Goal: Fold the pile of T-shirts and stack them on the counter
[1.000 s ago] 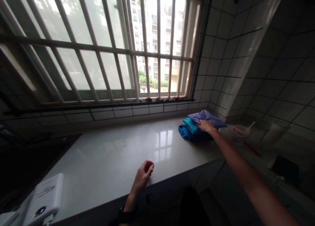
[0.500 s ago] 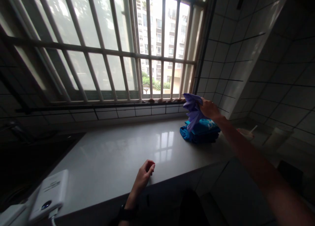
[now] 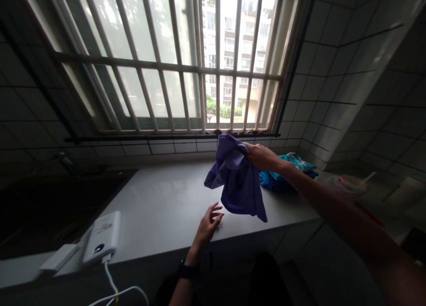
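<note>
A purple cloth (image 3: 236, 179) hangs in loose folds above the counter, gripped at its upper right by my right hand (image 3: 261, 156). Its full shape is hidden by the folds. My left hand (image 3: 208, 226) is held low over the counter's front edge, empty, fingers apart and curved, just left of the cloth's lower hem. Behind my right forearm lies a pile of blue folded cloth (image 3: 278, 179), with lighter blue and white patterned fabric on top; my arm covers part of it.
The pale counter (image 3: 159, 212) runs beneath a barred window (image 3: 173, 66). At left are a dark sink (image 3: 66, 195) with a faucet (image 3: 68, 164), a white power bank (image 3: 103, 237) with a cable, and a white box (image 3: 60, 257). A bowl in plastic (image 3: 349, 184) stands at right.
My right hand has carried the purple cloth left, away from the blue pile, and it now hangs more unfolded. My left hand's fingers have spread. The view has shifted left.
</note>
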The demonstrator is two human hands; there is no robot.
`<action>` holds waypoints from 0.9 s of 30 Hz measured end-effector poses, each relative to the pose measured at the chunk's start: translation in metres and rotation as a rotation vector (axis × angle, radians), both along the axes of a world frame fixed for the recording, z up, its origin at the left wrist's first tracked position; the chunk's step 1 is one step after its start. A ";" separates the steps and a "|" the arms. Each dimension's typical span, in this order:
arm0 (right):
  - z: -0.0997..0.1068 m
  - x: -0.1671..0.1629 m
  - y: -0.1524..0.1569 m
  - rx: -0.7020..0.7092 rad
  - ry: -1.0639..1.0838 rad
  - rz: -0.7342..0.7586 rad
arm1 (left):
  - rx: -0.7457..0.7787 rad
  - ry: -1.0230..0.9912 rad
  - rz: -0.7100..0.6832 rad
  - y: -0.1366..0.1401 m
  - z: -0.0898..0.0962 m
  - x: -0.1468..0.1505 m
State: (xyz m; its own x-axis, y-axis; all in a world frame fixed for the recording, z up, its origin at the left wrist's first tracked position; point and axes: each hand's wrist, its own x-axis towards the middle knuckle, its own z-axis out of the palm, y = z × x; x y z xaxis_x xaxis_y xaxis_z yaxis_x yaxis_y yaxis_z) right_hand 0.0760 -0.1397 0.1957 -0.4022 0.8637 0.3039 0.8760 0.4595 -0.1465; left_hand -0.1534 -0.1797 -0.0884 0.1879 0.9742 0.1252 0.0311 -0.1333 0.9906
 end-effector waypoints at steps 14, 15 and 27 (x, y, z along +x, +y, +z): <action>-0.187 -0.008 0.012 -0.175 0.504 0.092 | -0.006 -0.034 0.121 -0.003 0.000 -0.001; -0.197 -0.010 0.009 -0.196 0.501 0.117 | 0.022 -0.037 0.110 -0.003 0.001 0.000; -0.233 -0.032 -0.015 -0.406 0.015 -0.054 | 0.026 0.041 0.075 -0.003 0.002 -0.001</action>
State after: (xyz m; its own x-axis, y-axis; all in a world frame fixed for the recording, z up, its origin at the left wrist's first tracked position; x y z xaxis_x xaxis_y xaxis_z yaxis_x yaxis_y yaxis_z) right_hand 0.0437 -0.1550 -0.0373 -0.3513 0.9343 -0.0605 0.8937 0.3153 -0.3192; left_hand -0.1539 -0.1826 -0.0865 0.1202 0.9822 0.1446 0.0826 -0.1550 0.9845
